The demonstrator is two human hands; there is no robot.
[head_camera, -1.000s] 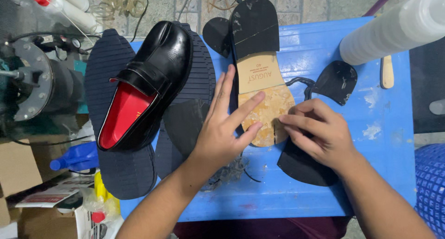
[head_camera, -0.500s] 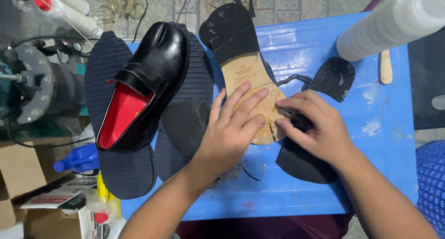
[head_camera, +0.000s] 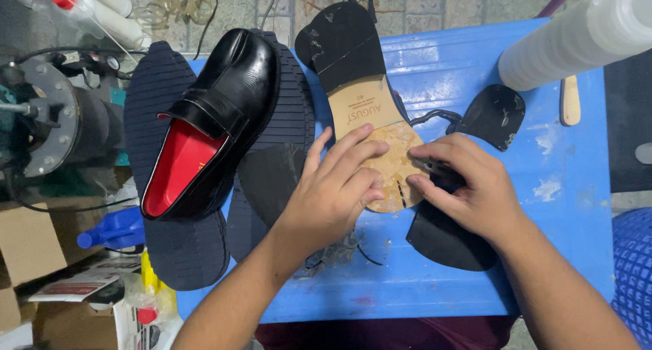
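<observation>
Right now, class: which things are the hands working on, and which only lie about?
In hand:
left hand pressing the upturned shoe sole
right hand gripping a small dark tool

Lying about:
black loafer
ribbed rubber sheets
black heel piece
white bottle

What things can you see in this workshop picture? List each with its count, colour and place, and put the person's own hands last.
table: one, blue, centre.
loafer: one, black with red lining, on the sole sheets.
ribbed sole sheets: at least two, dark blue, left of table.
upturned shoe: one, tan sole with black heel, centre.
rubber pieces: several, black, around the hands.
big bottle: one, white, top right.
spray bottle: one, blue, lower left.
left hand: flat on the tan sole.
right hand: fingers pinching a small dark thing.
</observation>
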